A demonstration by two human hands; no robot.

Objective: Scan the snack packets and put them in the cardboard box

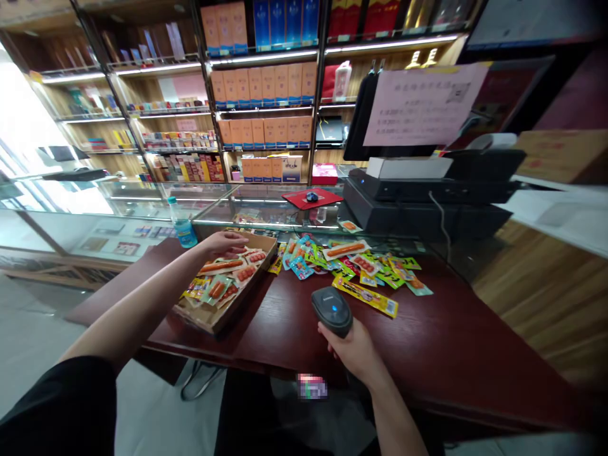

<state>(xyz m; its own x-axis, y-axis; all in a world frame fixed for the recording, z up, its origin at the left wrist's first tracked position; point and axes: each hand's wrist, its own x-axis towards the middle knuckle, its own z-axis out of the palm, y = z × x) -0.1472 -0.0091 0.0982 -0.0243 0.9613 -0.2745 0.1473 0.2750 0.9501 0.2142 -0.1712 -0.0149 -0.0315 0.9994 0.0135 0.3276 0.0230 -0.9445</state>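
Observation:
My right hand [354, 347] is wrapped round the handle of a dark barcode scanner [332, 310] with a small blue light, over the front part of the dark red table. Over the back left of a shallow cardboard box [219, 323] is my left hand [227, 243], its fingers apart and nothing seen in them. Packaged sausages [218, 290] and other snack packs lie in the box. To its right, a loose pile of small colourful packets [313, 254] spreads over the table, with a long yellow packet [365, 296] in front.
A blue bottle [183, 223] stands behind the box at the left. A mouse [312, 197] rests on a red mat [297, 200] on the glass counter. Dark checkout equipment [427, 212] and a monitor with a paper sign [418, 107] stand at the back right. Stocked shelves line the wall.

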